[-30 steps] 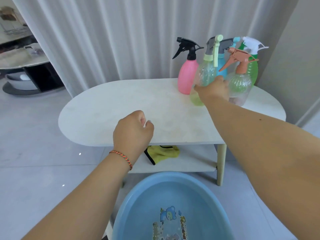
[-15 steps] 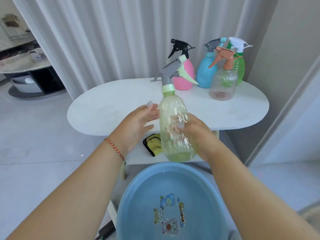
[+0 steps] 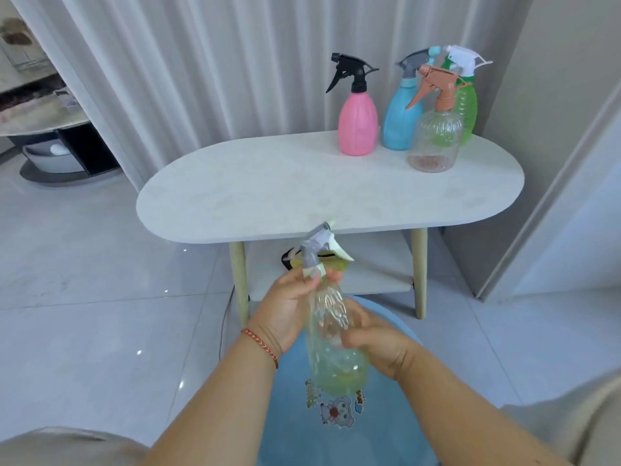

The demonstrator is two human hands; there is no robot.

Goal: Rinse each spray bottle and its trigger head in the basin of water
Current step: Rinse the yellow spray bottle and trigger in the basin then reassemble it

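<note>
A clear yellow-green spray bottle (image 3: pixel 332 344) with a grey and pale green trigger head (image 3: pixel 319 250) hangs tilted over the blue basin (image 3: pixel 379 428). My left hand (image 3: pixel 289 311) grips the bottle's neck just under the trigger head. My right hand (image 3: pixel 376 344) holds the bottle's body from the right. On the white table (image 3: pixel 268 190) stand a pink bottle (image 3: pixel 358 126) with a black trigger, a blue bottle (image 3: pixel 401 119), a clear bottle (image 3: pixel 435 139) with an orange trigger and a green bottle (image 3: pixel 468 109) with a white trigger.
A yellow cloth (image 3: pixel 332 262) lies on the table's lower shelf behind the trigger head. White curtains (image 3: pixel 201 68) hang behind the table and a wall (image 3: pixel 554 129) stands at the right. Pale floor tiles (image 3: pixel 84 297) spread to the left.
The bottle has come down from in front of the table edge to over the basin. My left hand went from touching its side to gripping its neck.
</note>
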